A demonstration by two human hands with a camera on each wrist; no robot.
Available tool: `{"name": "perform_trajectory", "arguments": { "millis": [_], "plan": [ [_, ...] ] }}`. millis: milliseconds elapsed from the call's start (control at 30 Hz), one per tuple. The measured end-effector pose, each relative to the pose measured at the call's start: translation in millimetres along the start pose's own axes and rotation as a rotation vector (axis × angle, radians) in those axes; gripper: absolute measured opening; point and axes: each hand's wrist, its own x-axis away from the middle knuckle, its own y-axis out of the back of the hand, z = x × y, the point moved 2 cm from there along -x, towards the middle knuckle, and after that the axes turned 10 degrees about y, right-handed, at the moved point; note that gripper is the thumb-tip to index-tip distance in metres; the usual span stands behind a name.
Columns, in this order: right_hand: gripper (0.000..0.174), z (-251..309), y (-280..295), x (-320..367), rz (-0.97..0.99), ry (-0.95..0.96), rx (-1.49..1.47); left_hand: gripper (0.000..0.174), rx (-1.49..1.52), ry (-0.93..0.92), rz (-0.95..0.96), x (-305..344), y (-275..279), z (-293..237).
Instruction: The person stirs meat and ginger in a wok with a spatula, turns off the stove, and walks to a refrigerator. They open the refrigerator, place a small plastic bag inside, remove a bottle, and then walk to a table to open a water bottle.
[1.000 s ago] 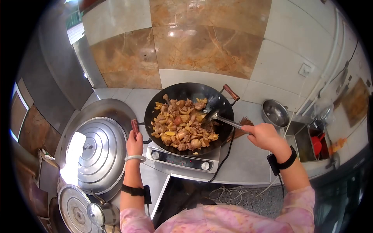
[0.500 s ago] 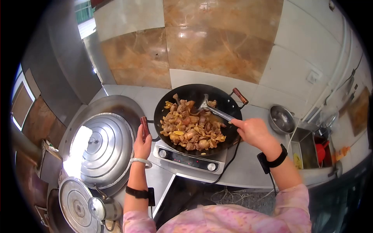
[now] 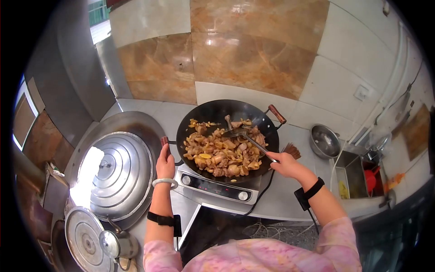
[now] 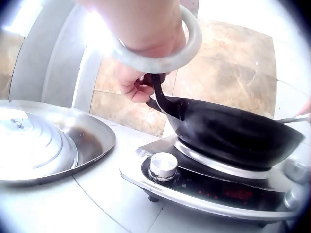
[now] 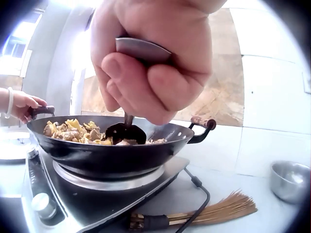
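A black wok (image 3: 253, 111) holding chunks of browned meat and yellow slices (image 3: 222, 156) sits on an electric cooker (image 3: 213, 187). My left hand (image 3: 165, 167) grips the wok's left wooden handle, its fingers curled round it in the left wrist view. In my right hand (image 3: 287, 165) is the handle of a metal spatula (image 3: 256, 144); its blade rests among the food near the wok's upper middle. The right wrist view shows my right fist (image 5: 150, 73) wrapped round the spatula handle, with the blade partly in the food.
Left of the wok, a domed lid (image 3: 118, 174) covers a large pan (image 3: 147, 122); a flat lid (image 3: 86, 240) and a small metal pot (image 3: 118, 245) stand below it. To the right are a brush (image 3: 291, 150), a steel bowl (image 3: 325, 140) and a sink (image 3: 346, 174). A black cable (image 3: 263, 196) runs past the cooker.
The spatula swept up toward the wok's rear, then came down and left into the food, which has shifted. My left hand stays at the handle, and the head view has swung.
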Motion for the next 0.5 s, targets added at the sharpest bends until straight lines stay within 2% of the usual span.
{"name": "perform_trajectory", "arguments": {
  "millis": [33, 100, 200, 333, 400, 500],
  "plan": [
    [0.043, 2.8, 3.8, 3.2, -0.003, -0.005, 0.001, 0.046, -0.004, 0.005, -0.004, 0.5, 0.4, -1.4],
    [0.046, 11.5, 10.0, 15.4, 0.132, -0.351, -0.491, 0.047, -0.013, 0.013, -0.01, 1.2, 0.5, -3.3],
    [0.044, 14.9, 27.2, 24.7, 0.007, -0.325, -0.571, 0.047, -0.044, -0.044, -0.005, -1.2, 1.1, 2.3],
    [0.041, 15.9, 54.1, 26.4, -0.032, -0.311, -0.6, 0.047, -0.048, -0.057, 0.011, -0.4, 1.9, 4.8],
    [0.042, 17.8, 57.6, 23.7, 0.001, -0.449, -0.662, 0.047, -0.061, -0.044, -0.002, -2.4, -0.1, 8.2],
    [0.044, 3.6, 39.2, 5.7, 0.054, -0.51, -0.766, 0.047, -0.095, -0.051, -0.02, -2.5, -0.2, 8.5]
  ]
}}
